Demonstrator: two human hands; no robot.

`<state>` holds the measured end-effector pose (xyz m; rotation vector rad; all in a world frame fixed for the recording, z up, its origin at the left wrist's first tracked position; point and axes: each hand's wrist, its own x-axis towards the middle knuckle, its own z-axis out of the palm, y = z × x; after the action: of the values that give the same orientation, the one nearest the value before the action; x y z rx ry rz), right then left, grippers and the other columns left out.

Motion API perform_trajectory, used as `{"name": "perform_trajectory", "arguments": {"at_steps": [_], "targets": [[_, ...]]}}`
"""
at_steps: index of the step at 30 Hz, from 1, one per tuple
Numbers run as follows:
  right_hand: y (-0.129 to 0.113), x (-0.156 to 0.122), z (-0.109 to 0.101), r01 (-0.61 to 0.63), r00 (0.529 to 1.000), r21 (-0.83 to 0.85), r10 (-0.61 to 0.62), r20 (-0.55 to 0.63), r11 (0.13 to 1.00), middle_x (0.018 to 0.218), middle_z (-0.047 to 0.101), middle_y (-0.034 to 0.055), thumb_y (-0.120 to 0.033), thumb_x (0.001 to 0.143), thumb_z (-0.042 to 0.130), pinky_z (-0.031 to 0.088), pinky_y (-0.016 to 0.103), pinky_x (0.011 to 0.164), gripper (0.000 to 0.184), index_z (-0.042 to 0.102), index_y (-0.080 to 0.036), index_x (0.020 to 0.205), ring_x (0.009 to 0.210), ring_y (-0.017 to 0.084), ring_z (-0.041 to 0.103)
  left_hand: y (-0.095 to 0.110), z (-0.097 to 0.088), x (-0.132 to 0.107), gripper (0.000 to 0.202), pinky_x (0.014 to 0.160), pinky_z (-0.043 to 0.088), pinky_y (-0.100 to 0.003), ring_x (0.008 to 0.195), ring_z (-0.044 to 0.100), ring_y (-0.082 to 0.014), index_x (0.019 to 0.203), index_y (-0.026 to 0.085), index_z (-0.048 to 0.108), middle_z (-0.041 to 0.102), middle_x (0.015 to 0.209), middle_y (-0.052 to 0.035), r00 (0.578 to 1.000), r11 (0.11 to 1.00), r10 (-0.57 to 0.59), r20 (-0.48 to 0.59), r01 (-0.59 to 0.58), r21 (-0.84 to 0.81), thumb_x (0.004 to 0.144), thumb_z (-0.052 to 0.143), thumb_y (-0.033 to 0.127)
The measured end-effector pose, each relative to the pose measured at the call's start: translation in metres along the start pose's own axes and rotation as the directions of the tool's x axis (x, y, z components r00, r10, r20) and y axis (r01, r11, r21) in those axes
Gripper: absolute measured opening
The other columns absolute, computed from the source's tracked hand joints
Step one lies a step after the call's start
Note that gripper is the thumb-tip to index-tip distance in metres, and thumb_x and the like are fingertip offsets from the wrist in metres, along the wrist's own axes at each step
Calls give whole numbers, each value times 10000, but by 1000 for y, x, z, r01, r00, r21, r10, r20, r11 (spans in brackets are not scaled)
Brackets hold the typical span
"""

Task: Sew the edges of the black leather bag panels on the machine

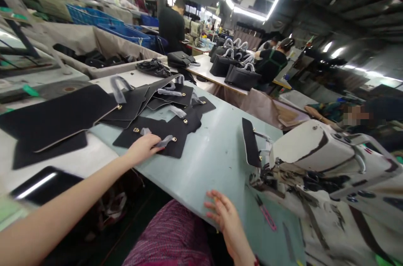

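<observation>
My left hand (145,147) reaches over a black bag panel (176,148) with gold-coloured fittings, its fingers closed round the plastic-wrapped handle (165,142). Under and behind it, more black panels (126,104) overlap in a loose pile, several with wrapped handles. My right hand (224,215) hovers by the table's front edge, open, its fingers apart and slightly bent, with nothing held in them. To its right, pink-handled thread snips (266,213) lie on the pale green tabletop (201,165).
A sewing machine (302,148) stands at right, with a black handled piece (251,142) upright beside its head. A dark phone-like slab (47,184) lies at left. Finished-looking black bags (242,75) crowd a table behind. Co-workers (171,27) are further back. A metal strip (288,241) lies near the snips.
</observation>
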<state>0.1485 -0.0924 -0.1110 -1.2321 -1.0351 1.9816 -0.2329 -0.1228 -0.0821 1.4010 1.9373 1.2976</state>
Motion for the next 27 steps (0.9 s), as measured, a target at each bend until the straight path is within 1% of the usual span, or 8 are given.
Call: {"name": "perform_trajectory", "arguments": {"at_steps": [4, 8, 11, 15, 18, 20, 22, 27], "targets": [[39, -34, -1, -52, 998, -52, 50, -43, 997, 1245, 653, 198, -604, 736, 766, 555, 354, 785, 672, 631, -128, 1191, 977, 260, 701, 34, 47, -28, 224, 684, 461, -258, 681, 611, -173, 859, 188, 729, 699, 713, -11, 969, 998, -36, 245, 47, -41, 794, 707, 401], [43, -56, 9, 19, 999, -32, -17, 51, 999, 1323, 608, 195, -656, 741, 731, 533, 417, 908, 767, 579, -156, 1302, 1159, 299, 630, 93, 96, -60, 326, 705, 475, -268, 735, 628, -177, 1046, 177, 676, 694, 783, -33, 910, 896, -157, 384, 295, -332, 851, 644, 435], [39, -65, 18, 162, 986, -41, -160, 53, 986, 1347, 604, 135, -548, 830, 702, 466, 433, 1037, 637, 566, -192, 1340, 1233, 280, 581, 125, 123, -77, 345, 748, 502, -264, 834, 650, -180, 1085, 188, 641, 694, 959, -57, 873, 766, -149, 464, 398, -504, 838, 669, 428], [25, -68, 12, 280, 955, -158, -291, -52, 947, 1267, 656, 91, -407, 911, 626, 444, 399, 1060, 413, 635, -178, 1255, 1195, 258, 593, 130, 137, -102, 563, 1036, 452, -327, 1279, 534, -251, 1309, 231, 541, 563, 1399, -95, 892, 732, -146, 428, 389, -560, 808, 708, 425], [6, -70, 0, 299, 950, -174, -310, -39, 938, 1231, 671, 75, -356, 913, 617, 453, 371, 1040, 365, 651, -180, 1230, 1164, 242, 601, 113, 137, -133, 801, 1199, 282, -406, 1462, 318, -279, 1445, 243, 416, 349, 1590, -86, 903, 788, -303, 304, 417, -454, 749, 763, 439], [-7, -71, -4, 290, 956, -133, -292, 10, 948, 1199, 681, 62, -349, 903, 629, 471, 355, 1008, 362, 653, -186, 1225, 1124, 231, 617, 105, 136, -155, 833, 1212, 265, -421, 1474, 301, -299, 1450, 224, 419, 336, 1599, -102, 815, 716, -468, 340, 576, -395, 734, 777, 454], [-17, -73, -1, 263, 963, -70, -258, 73, 962, 1146, 697, 50, -356, 888, 647, 494, 338, 962, 361, 662, -184, 1205, 1060, 218, 638, 106, 136, -172, 811, 1189, 322, -408, 1439, 372, -311, 1432, 210, 454, 428, 1548, -121, 678, 536, -571, 463, 735, -415, 732, 781, 459], [-31, -83, 19, 139, 966, 111, -160, 204, 984, 1025, 722, 30, -322, 882, 639, 525, 285, 847, 332, 675, -169, 1174, 899, 170, 665, 140, 146, -171, 513, 952, 566, -420, 1069, 702, -317, 1226, 127, 631, 748, 1107, -160, 414, 36, -517, 749, 885, -464, 789, 740, 372]]}}
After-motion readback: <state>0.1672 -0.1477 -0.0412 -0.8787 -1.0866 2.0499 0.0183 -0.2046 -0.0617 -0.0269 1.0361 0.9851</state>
